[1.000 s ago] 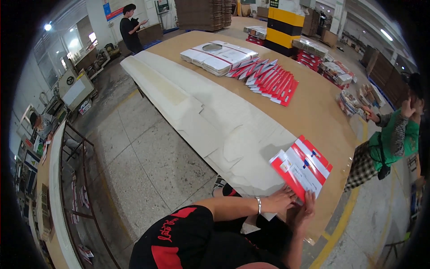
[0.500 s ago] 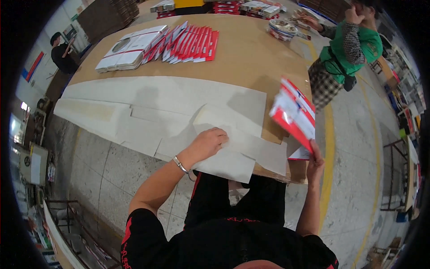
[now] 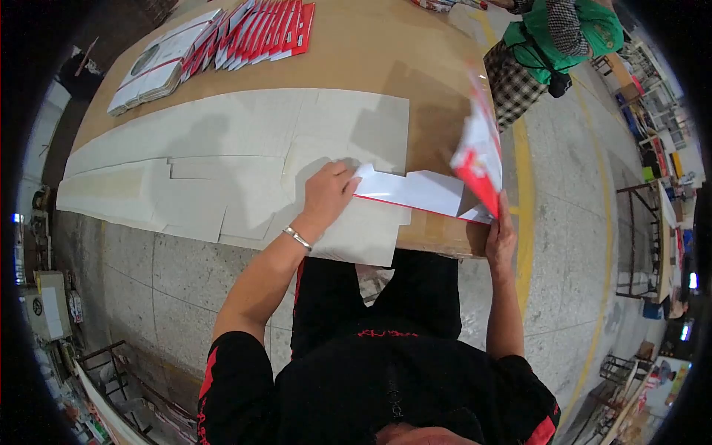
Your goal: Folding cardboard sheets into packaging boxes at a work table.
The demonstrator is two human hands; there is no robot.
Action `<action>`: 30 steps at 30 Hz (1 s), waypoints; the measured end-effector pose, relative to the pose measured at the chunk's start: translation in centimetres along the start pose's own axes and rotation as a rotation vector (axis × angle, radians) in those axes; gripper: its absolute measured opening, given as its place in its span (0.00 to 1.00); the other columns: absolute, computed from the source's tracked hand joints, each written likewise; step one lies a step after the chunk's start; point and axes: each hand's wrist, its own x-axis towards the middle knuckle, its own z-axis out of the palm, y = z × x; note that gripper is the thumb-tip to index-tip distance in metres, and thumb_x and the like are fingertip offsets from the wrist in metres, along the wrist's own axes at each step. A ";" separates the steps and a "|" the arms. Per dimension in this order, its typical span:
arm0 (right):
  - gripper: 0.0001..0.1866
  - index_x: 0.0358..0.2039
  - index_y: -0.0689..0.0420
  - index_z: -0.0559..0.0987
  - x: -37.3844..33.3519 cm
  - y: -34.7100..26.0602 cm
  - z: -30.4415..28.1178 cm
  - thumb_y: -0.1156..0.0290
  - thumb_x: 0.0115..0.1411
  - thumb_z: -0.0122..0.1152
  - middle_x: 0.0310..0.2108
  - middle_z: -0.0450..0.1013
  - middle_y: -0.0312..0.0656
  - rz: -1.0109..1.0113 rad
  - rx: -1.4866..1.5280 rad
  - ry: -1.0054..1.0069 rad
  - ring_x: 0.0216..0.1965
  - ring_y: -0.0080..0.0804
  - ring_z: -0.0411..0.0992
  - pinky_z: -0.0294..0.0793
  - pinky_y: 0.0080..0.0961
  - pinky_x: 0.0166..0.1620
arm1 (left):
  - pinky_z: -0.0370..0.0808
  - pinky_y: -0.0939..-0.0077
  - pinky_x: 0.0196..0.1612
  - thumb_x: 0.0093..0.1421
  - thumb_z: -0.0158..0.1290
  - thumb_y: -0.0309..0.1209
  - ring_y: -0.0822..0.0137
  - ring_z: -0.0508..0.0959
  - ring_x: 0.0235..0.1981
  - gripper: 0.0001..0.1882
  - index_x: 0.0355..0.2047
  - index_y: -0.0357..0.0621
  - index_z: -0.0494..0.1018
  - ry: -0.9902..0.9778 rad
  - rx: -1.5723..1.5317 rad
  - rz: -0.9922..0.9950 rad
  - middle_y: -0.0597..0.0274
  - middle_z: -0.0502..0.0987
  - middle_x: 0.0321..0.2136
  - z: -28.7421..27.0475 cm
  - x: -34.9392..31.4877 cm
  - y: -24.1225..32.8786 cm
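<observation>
A printed red-and-white cardboard blank [image 3: 480,163] stands raised and motion-blurred at the table's right edge. Its plain white inner strip [image 3: 423,190], edged in red along the near side, stretches left across the tabletop. My left hand [image 3: 328,194], a metal bracelet on its wrist, is closed on the strip's left end. At the right corner of the table, my right hand [image 3: 502,236] grips the lower end of the raised part; some of its fingers are hidden. Under my left hand lie large off-white cardboard sheets [image 3: 245,141], overlapping one another.
Folded red-and-white pieces [image 3: 271,33] lie fanned out at the far left of the brown table [image 3: 356,44], beside a tied white stack [image 3: 152,70]. A person in a green top [image 3: 530,48] stands past the table's right side.
The view has tipped downward. My left hand, earlier resting on the off-white sheets, now holds the white strip's end. That strip now spans between both hands, and the printed part has turned more edge-on.
</observation>
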 end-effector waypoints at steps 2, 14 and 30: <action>0.29 0.63 0.56 0.61 0.1 -0.5 0.0 0.76 0.60 0.46 0.65 0.56 0.47 -0.333 -0.335 -0.213 0.66 0.47 0.54 0.53 0.41 0.66 | 0.72 0.68 0.39 0.57 0.56 0.39 0.61 0.74 0.39 0.13 0.36 0.43 0.78 0.059 0.106 0.166 0.63 0.75 0.36 0.8 -0.3 -0.1; 0.40 0.66 0.45 0.56 1.6 -8.2 7.0 0.41 0.57 0.50 0.68 0.48 0.43 -0.583 -0.439 -0.492 0.69 0.49 0.42 0.36 0.61 0.66 | 0.27 0.40 0.66 0.54 0.48 0.62 0.53 0.39 0.70 0.49 0.65 0.40 0.52 -0.313 0.330 0.263 0.53 0.48 0.67 -4.8 -2.5 2.2; 0.39 0.67 0.44 0.56 0.8 -8.8 7.9 0.38 0.60 0.45 0.68 0.48 0.44 -0.575 -0.437 -0.471 0.70 0.48 0.42 0.37 0.60 0.66 | 0.40 0.35 0.65 0.53 0.54 0.39 0.49 0.60 0.62 0.35 0.59 0.36 0.62 -0.298 0.668 0.465 0.48 0.72 0.51 -7.8 -4.7 -0.1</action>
